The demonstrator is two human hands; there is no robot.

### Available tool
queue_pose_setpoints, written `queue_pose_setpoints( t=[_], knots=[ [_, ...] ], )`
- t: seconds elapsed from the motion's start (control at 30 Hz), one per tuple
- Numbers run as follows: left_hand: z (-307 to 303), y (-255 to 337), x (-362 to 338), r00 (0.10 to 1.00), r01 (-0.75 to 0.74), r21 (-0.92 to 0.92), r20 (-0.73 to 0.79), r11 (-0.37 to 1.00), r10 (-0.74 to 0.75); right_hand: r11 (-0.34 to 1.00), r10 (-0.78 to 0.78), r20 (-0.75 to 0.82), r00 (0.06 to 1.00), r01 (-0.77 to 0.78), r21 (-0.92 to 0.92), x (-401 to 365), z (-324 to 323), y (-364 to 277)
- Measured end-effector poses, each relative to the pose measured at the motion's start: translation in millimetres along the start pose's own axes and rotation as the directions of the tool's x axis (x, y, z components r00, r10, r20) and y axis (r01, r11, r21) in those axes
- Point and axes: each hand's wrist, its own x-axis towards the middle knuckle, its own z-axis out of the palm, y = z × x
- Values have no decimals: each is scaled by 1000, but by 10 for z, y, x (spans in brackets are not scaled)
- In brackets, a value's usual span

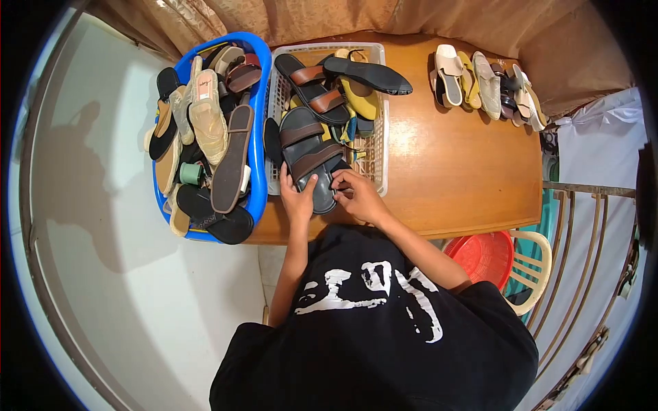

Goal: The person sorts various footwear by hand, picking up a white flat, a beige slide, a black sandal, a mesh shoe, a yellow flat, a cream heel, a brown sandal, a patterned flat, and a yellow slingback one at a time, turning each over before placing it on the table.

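Note:
A black sandal with two wide brown straps (316, 159) lies tilted over the front of a white plastic basket (384, 151), its heel toward me. My left hand (299, 200) grips the heel's left edge, thumb on the footbed. At the heel's right edge my right hand (359, 196) is closed, fingertips pinched against the rim; anything tiny between them is hidden. Just beyond lies another black sandal with tan-brown straps (322, 99). A dark shoe, sole up (370, 74), and a yellow shoe (361, 101) rest on the basket's pile.
Left of the basket, a blue plastic tub (258, 147) is heaped with sandals and slippers. Several pairs of slippers (488, 85) stand in a row at the wooden table's (452, 171) far right. A red basin (483, 257) sits on a cream chair (541, 264) below the table edge.

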Motion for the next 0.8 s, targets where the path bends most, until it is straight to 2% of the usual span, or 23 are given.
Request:
queue_pose_setpoints(
  t=[0.07,0.1,0.17,0.27,0.33,0.37,0.47,0.5,0.6,0.63,0.67,0.73,0.77,0.8],
  knots=[
    [-23,82,-7,998,-62,167,5,984,62,1000,-2,-16,1000,2,-20,24,33,-9],
    [-60,52,24,994,-107,314,27,943,104,1000,-8,-31,999,7,-24,36,36,0],
    [-156,-52,79,983,-183,580,83,793,166,999,14,-69,997,-16,-28,57,18,9],
    [-63,432,-17,967,-220,801,103,557,234,996,90,-134,987,-90,6,185,-63,-8],
    [-3,745,9,963,-263,755,173,600,205,988,148,-164,975,-140,63,288,-136,115],
    [38,855,59,958,-285,729,208,623,196,992,117,-204,972,-107,62,351,-151,182],
    [255,1025,358,956,-264,407,228,874,182,991,129,-239,962,-133,2,538,-205,164],
    [293,974,532,925,-363,414,265,835,270,990,130,-252,959,-137,-14,621,-218,158],
    [473,809,1111,915,-396,427,258,813,311,984,144,-292,946,-167,-56,813,-246,179],
    [511,767,1292,929,-363,529,265,767,257,991,111,-283,953,-126,-37,898,-260,289],
    [549,650,1493,944,-327,548,229,770,238,977,201,-278,939,-171,126,995,-264,399],
    [620,275,1922,968,-251,580,155,774,198,866,369,-226,901,-246,435,1196,-292,502],
    [623,72,2147,985,-169,608,138,776,107,734,502,-151,852,-327,595,1287,-321,423],
    [672,146,2236,994,-80,574,111,815,19,663,533,-140,835,-308,682,1373,-332,418]
  ],
)
